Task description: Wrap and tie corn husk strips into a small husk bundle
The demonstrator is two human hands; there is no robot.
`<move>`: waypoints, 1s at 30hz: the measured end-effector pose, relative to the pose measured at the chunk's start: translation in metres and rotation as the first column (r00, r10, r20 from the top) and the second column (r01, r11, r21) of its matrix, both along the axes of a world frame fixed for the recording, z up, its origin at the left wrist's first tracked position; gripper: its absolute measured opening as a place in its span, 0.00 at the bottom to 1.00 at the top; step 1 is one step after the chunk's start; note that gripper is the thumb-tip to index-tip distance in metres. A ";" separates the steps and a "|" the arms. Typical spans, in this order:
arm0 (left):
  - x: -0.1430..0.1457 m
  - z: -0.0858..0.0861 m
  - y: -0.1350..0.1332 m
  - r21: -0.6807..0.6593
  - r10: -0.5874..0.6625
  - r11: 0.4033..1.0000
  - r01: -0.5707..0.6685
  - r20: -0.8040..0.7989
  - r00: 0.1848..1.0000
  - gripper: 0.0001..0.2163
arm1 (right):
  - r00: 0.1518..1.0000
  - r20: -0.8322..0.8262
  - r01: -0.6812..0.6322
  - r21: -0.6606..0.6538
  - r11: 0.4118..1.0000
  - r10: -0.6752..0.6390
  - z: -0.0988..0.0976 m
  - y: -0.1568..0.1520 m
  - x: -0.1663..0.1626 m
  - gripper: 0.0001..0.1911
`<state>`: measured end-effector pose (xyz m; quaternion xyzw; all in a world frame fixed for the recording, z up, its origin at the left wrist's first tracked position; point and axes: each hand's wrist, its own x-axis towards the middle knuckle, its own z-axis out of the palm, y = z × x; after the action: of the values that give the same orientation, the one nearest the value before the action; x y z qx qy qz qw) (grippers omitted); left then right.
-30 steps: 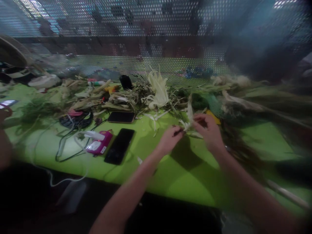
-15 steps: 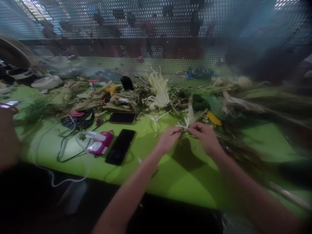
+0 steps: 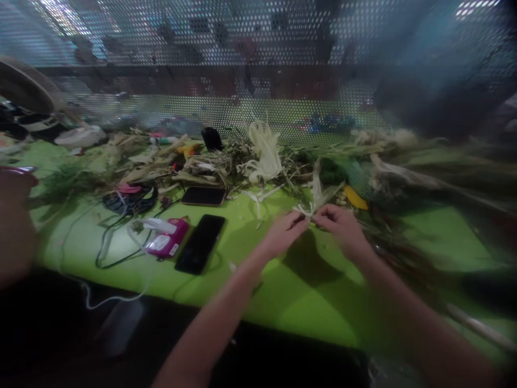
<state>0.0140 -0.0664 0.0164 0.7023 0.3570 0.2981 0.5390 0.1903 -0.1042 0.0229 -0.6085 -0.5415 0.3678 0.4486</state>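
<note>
Pale corn husk strips (image 3: pixel 307 209) are pinched between my two hands, low over the green table (image 3: pixel 250 285). My left hand (image 3: pixel 286 230) grips them from the left with closed fingertips. From the other side my right hand (image 3: pixel 338 223) pinches the same bundle, thumb and forefinger together. The exact ends held are hidden behind the fingers. Just behind my hands a wider husk piece (image 3: pixel 322 191) stands up and leans right. To the left lies a loose split strip of husk (image 3: pixel 257 203). A figure of pale husk (image 3: pixel 264 151) stands further back.
Two phones (image 3: pixel 201 243) lie left of my hands, beside a magenta power adapter (image 3: pixel 167 240) with cables. Dried husks and stalks (image 3: pixel 169 167) are heaped along a perforated metal screen (image 3: pixel 210 81). A yellow object (image 3: pixel 355 198) lies at right. Another person's arm (image 3: pixel 15 226) is at far left.
My left hand has shifted slightly right and down, its fingers turning over the strips. My right hand stays nearly in place. The husk strips have spread a little to the left.
</note>
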 end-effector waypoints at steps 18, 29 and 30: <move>0.002 -0.016 0.002 -0.217 0.076 0.975 -0.054 0.094 0.993 0.11 | 0.988 -0.149 -0.053 -0.057 0.997 0.045 0.002 0.004 0.002 0.16; 0.003 -0.017 0.000 -0.091 -0.144 0.986 0.139 -0.062 0.988 0.12 | 0.988 -0.153 0.038 0.014 0.999 -0.035 -0.008 0.007 0.005 0.15; 0.003 -0.018 0.001 -0.080 -0.140 0.988 0.135 -0.066 0.988 0.11 | 0.993 -0.115 0.013 0.023 1.000 -0.010 -0.008 0.007 0.007 0.15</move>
<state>0.0175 -0.0655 -0.0019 0.7147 0.3376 0.2212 0.5712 0.1971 -0.0970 0.0151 -0.5840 -0.5158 0.3931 0.4882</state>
